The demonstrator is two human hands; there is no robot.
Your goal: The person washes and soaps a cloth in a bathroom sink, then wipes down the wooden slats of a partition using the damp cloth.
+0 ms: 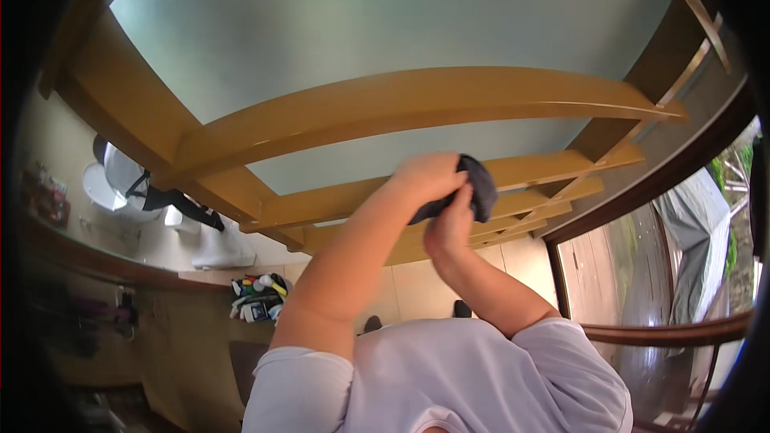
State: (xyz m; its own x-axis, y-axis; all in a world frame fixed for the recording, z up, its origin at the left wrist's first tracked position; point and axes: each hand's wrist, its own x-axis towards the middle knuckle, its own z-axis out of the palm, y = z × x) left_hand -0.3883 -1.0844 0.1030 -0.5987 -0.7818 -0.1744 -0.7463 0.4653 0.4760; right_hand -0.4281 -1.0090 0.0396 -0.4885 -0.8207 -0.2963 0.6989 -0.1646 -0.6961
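Observation:
Both hands meet in front of me at a dark cloth (481,188), which looks bunched and folded. My left hand (431,176) is closed over its upper left part, slightly blurred. From below, my right hand (451,223) grips the same cloth, fingers curled against it. Just beyond the hands stands a wooden lattice frame (417,100) with frosted panes (385,24). The lower wooden bars pass close behind the cloth; whether it touches them I cannot tell.
At the left, another person (128,172) bends in a tiled room near white fixtures. A container of bottles and cleaning items (261,297) sits on the floor to my left. Glass doors with a dark wooden frame (642,337) run along the right, with a grey cover (696,232) outside.

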